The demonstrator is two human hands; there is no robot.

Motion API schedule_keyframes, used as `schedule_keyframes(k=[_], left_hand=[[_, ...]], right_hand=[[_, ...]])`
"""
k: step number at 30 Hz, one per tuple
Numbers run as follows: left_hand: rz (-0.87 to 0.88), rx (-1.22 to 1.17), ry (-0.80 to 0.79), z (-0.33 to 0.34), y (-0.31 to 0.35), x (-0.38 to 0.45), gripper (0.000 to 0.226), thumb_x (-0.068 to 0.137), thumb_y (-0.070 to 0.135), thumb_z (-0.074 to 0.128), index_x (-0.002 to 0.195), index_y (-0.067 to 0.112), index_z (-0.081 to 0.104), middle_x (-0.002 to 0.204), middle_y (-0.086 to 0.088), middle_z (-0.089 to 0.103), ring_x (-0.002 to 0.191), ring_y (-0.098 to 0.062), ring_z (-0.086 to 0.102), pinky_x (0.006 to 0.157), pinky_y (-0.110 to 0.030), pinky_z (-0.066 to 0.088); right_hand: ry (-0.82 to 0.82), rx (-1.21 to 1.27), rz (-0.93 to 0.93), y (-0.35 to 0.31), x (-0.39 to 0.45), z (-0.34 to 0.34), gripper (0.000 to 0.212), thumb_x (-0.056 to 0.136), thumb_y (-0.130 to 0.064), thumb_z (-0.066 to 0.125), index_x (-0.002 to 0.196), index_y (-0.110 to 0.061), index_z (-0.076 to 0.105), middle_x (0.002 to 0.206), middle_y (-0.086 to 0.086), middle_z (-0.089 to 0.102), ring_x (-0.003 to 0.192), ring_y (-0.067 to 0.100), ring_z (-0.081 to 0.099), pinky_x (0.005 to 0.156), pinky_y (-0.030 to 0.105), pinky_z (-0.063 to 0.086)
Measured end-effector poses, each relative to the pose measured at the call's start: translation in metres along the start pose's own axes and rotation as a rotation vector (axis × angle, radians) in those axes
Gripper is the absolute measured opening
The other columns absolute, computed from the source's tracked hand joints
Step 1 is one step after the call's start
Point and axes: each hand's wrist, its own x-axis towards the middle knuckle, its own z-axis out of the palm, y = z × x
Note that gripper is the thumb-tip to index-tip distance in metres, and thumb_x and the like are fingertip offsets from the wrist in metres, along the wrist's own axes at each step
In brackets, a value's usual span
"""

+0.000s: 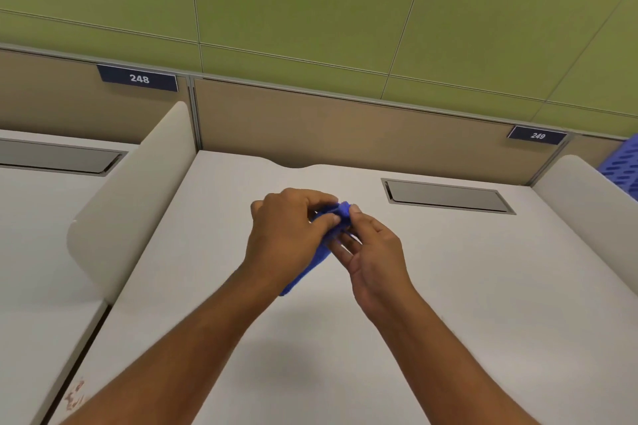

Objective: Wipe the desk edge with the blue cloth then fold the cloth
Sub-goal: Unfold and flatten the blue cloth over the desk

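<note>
The blue cloth (340,216) is bunched between both hands above the middle of the white desk (466,286). My left hand (286,235) pinches its top with thumb and fingers, and most of the cloth hangs hidden behind that hand, with a strip (300,278) showing below the wrist. My right hand (374,252) grips the cloth's upper end from the right, fingers curled around it. The hands are held off the desk surface.
A grey cable flap (448,197) is set into the desk at the back right. White side dividers stand at the left (138,190) and right (587,203). A brown back panel carries the label 249 (537,136). A blue perforated basket (623,166) shows at the far right.
</note>
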Motion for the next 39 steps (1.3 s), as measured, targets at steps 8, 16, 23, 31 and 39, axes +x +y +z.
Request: schedule_keyframes(k=[8,16,23,31,39], left_hand=[[-0.004,-0.110,0.017,-0.003,-0.004,0.009,0.012,0.093,0.026,0.070,0.101,0.031,0.077,0.088,0.020,0.074,0.081,0.004,0.069,0.069,-0.008,0.054],[0.204,0.011,-0.241,-0.023,-0.015,0.010,0.049,0.084,0.036,0.079,0.132,0.034,0.067,0.116,0.021,0.071,0.105,0.002,0.065,0.088,-0.008,0.046],[0.251,-0.094,-0.060,-0.035,-0.023,0.024,0.028,0.084,0.022,0.084,0.111,0.030,0.078,0.097,0.016,0.078,0.093,-0.004,0.071,0.085,-0.015,0.053],[0.266,-0.057,-0.018,-0.048,-0.033,0.036,0.023,0.091,0.029,0.077,0.112,0.038,0.078,0.108,0.012,0.076,0.107,-0.008,0.065,0.094,-0.028,0.052],[0.300,-0.026,0.073,-0.063,-0.030,0.037,0.019,0.091,0.023,0.076,0.107,0.031,0.079,0.093,0.028,0.067,0.096,-0.005,0.063,0.083,-0.010,0.044]], right_hand=[[-0.011,-0.160,-0.084,-0.003,-0.011,0.008,0.015,0.099,-0.021,0.071,0.102,-0.010,0.080,0.099,0.011,0.082,0.094,0.023,0.081,0.090,0.040,0.065],[-0.080,-0.194,-0.118,-0.010,-0.013,0.010,0.020,0.103,-0.013,0.062,0.102,-0.007,0.082,0.100,0.015,0.082,0.100,0.028,0.080,0.097,0.039,0.062],[-0.189,-0.606,-0.474,-0.024,-0.009,0.005,0.043,0.095,0.007,0.050,0.109,-0.019,0.082,0.106,-0.004,0.081,0.100,0.010,0.076,0.085,0.025,0.062],[-0.390,-1.297,-0.794,-0.023,0.051,-0.034,0.038,0.095,-0.008,0.065,0.125,-0.032,0.061,0.127,-0.024,0.061,0.125,0.013,0.052,0.110,0.038,0.043],[-0.539,-1.239,-0.625,-0.002,0.069,-0.039,0.019,0.089,-0.037,0.081,0.101,-0.025,0.073,0.110,-0.009,0.058,0.106,0.014,0.056,0.089,0.026,0.047]])
